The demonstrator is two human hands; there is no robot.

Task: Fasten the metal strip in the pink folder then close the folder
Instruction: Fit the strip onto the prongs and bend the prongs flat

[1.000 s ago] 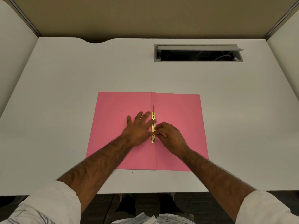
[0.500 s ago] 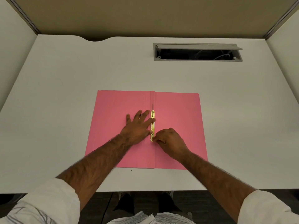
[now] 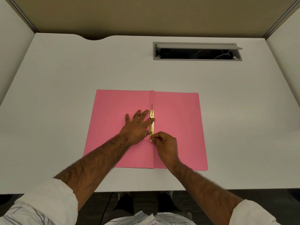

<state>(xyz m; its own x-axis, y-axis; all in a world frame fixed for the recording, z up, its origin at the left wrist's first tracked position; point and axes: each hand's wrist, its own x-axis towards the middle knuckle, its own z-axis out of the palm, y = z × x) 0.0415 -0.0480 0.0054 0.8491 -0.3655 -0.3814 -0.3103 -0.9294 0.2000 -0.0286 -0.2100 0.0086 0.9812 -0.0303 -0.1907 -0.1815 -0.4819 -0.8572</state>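
Observation:
The pink folder (image 3: 177, 120) lies spread flat on the white desk (image 3: 65, 95), spine running away from me. A gold metal strip (image 3: 152, 126) sits along the spine, with a thin prong sticking out past its far end. My left hand (image 3: 138, 125) rests flat on the left leaf, fingers spread, index finger and thumb touching the strip. My right hand (image 3: 165, 143) is curled, its fingertips pinching the strip's near end.
A grey cable hatch (image 3: 197, 51) stands propped up at the back right of the desk, wires visible inside. Partition walls enclose the desk on three sides. The desk's near edge is just in front of my lap.
My right hand has slid toward me along the strip, from its middle to its near end. My left hand has stayed pressed in place.

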